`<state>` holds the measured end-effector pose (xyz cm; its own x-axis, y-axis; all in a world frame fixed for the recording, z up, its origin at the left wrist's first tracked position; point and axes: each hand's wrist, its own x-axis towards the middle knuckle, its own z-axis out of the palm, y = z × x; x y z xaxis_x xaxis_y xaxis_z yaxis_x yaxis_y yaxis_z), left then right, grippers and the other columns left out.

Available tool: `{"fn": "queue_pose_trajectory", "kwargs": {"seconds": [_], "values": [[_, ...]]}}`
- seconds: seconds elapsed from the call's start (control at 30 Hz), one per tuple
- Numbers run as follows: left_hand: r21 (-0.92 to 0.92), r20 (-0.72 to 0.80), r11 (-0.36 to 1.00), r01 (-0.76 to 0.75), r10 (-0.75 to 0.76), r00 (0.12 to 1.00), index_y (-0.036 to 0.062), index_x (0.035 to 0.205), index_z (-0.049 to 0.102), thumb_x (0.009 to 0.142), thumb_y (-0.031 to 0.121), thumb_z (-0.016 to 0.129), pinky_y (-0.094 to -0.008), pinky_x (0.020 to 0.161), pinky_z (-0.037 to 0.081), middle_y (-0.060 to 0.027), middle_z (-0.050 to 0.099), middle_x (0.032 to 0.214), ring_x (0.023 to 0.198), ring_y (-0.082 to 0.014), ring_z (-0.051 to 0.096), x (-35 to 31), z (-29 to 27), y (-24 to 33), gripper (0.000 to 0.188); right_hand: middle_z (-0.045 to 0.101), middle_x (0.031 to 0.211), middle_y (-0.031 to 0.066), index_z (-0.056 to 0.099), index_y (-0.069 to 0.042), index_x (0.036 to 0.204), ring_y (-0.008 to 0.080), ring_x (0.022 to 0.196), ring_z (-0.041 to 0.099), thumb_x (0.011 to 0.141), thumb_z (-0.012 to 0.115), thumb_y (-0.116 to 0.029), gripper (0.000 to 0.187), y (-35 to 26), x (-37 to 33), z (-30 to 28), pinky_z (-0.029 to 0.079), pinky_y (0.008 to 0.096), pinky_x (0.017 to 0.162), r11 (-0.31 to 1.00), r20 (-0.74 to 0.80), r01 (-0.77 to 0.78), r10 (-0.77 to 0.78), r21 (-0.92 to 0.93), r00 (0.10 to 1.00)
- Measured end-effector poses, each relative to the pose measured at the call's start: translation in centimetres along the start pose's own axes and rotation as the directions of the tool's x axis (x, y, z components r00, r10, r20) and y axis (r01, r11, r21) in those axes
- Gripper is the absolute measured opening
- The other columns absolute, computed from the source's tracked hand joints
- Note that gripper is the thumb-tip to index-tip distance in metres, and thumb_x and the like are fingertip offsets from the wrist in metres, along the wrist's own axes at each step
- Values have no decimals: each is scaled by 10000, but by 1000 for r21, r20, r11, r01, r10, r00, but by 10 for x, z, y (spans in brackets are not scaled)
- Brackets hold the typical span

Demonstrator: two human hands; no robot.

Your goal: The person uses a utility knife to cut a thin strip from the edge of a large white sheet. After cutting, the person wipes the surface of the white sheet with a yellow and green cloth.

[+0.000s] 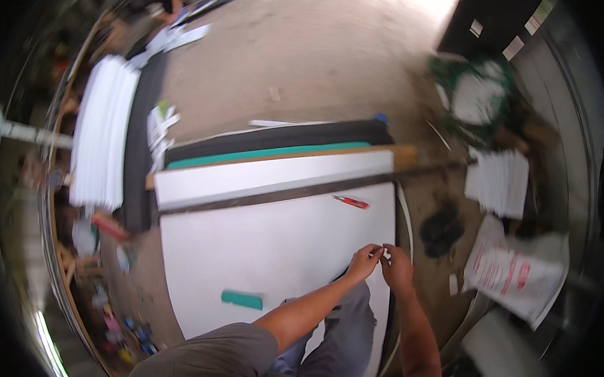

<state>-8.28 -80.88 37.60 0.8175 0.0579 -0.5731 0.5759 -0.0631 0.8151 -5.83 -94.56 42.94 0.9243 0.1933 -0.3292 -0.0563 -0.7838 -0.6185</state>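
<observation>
My left hand (365,260) and my right hand (397,270) meet over the right edge of a large white sheet (245,253). Both have their fingers pinched together, tip to tip. Something small and pale may be between them, too small to name. Beyond the hands, a red utility knife (350,201) lies on the sheet near its far right corner. A short green strip (242,299) rests on the sheet to the left of my left forearm. My legs are on the near part of the sheet.
Past the sheet lie a long white board (275,177), a green strip (270,153) and a dark roll (284,139). White stacks stand at left (102,132) and right (498,182). A printed white sack (517,272) and dark sandals (442,229) lie at right.
</observation>
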Motion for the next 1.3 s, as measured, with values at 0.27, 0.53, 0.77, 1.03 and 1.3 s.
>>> {"fn": "queue_pose_trajectory", "kwargs": {"seconds": [0.27,0.53,0.77,1.03,1.3], "values": [[-164,-449,986,39,-110,887,-1,1113,729,1016,301,641,-353,768,571,-143,767,951,838,-238,743,-86,-201,74,329,720,1073,131,671,-137,1238,331,935,725,895,739,-195,354,-248,25,27,583,433,765,935,318,347,-309,-69,896],[-361,-692,918,-164,-146,707,-20,1113,717,1023,260,637,-321,739,572,-132,763,962,827,-190,737,-121,-388,88,305,720,1091,149,639,-123,1272,350,959,716,903,739,-233,398,-447,53,114,576,460,778,789,487,610,-504,-75,713],[-541,-755,788,-294,-301,583,-37,1120,703,1022,247,635,-300,738,587,-135,759,970,869,-186,734,-153,-549,67,308,712,1119,189,581,-106,1381,353,925,718,911,748,-163,502,-594,54,217,580,441,776,714,596,699,-543,-43,591],[-525,-805,813,-254,-377,458,-19,1135,706,1014,266,642,-347,744,567,-150,764,948,797,-224,730,-190,-705,43,316,683,1151,211,539,-99,1410,393,971,701,970,675,-245,483,-739,57,350,568,477,823,748,675,663,-494,8,549],[-526,-838,763,-375,-391,380,-37,1082,716,1025,226,637,-299,697,562,-114,756,897,776,-154,713,-184,-829,44,280,690,1152,156,562,-132,1385,301,862,717,943,721,-209,476,-840,92,436,575,437,754,645,643,764,-586,2,493]]}}
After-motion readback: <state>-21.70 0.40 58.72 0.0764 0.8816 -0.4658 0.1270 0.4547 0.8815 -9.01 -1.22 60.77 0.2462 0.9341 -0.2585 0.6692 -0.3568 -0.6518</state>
